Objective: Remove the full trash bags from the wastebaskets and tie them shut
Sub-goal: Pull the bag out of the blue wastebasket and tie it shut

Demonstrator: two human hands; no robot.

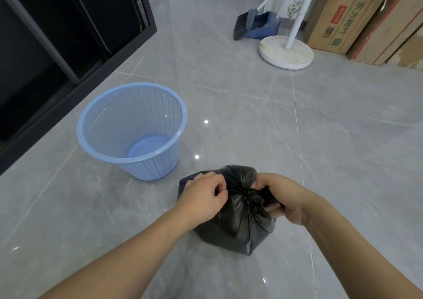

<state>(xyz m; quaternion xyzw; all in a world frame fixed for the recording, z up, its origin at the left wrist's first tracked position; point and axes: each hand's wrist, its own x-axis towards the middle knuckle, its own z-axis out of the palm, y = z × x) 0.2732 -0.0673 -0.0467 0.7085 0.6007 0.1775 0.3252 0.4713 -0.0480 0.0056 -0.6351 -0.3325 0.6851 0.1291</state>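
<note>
On a glossy grey tiled floor, a black trash bag sits just beside an empty blue wastebasket, left hand and right hand pinching its gathered neck. Behind stand a white stand base, cardboard boxes, a dustpan and dark cabinets.

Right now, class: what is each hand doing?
Left hand: closed, pinching the black trash bag beside its knot.
Right hand: closed on the bag's gathered neck.
</note>
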